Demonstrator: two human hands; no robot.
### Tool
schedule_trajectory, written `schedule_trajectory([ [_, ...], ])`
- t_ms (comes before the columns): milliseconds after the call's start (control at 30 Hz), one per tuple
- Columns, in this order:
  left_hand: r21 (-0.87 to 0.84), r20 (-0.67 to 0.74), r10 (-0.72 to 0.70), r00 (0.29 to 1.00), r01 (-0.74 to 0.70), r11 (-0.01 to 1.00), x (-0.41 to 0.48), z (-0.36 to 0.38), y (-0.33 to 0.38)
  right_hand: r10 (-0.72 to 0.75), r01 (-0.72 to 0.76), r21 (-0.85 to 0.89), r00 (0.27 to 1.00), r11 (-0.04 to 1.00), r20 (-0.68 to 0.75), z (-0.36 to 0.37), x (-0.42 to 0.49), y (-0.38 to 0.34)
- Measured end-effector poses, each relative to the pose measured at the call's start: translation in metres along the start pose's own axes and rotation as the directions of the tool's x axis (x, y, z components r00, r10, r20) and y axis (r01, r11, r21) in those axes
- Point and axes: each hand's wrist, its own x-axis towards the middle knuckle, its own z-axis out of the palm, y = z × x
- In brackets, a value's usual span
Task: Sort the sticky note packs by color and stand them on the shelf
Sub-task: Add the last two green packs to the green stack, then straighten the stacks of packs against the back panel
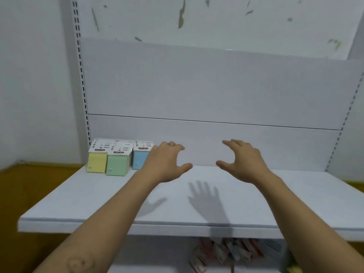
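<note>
Sticky note packs stand upright at the back left of the white shelf: yellow packs on the left, green packs beside them, blue packs to their right. Each group seems to hold more than one pack, set one behind another. My left hand hovers above the shelf just right of the blue packs, covering their lower right corner, with fingers loosely spread and holding nothing. My right hand hovers further right, fingers relaxed and empty, thumb pointing toward the left hand.
The shelf's white back panel rises behind the packs, with slotted uprights at both sides. Below the shelf's front edge a lower level holds a jumble of red and white packaged items. A yellow-brown surface lies at left.
</note>
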Motion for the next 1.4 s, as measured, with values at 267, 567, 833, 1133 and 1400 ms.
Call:
schedule_trajectory([
  [267, 0.016, 0.018, 0.028, 0.999, -0.028, 0.999, -0.065, -0.024, 0.074, -0.002, 0.001, 0.059, 1.0, 0.998, 0.011, -0.039, -0.09, 0.017],
  [567, 0.028, 0.014, 0.041, 0.999, -0.042, 0.999, -0.111, -0.053, 0.079, 0.033, -0.038, 0.108, 0.998, 0.993, 0.047, -0.055, -0.148, -0.003],
  [833, 0.022, 0.061, -0.036, 0.997, 0.035, 0.999, -0.162, -0.079, 0.011, 0.055, -0.069, 0.139, 0.993, 0.988, 0.106, -0.042, -0.155, -0.078],
  [1133, 0.107, 0.059, -0.173, 0.983, 0.166, 0.98, -0.201, -0.104, -0.112, -0.027, -0.008, 0.173, 0.98, 0.985, 0.199, 0.011, -0.127, -0.191],
  [1400, 0.156, 0.05, -0.261, 0.964, 0.25, 0.956, -0.17, -0.081, -0.197, -0.113, 0.065, 0.212, 0.968, 0.975, 0.225, 0.074, -0.055, -0.246],
])
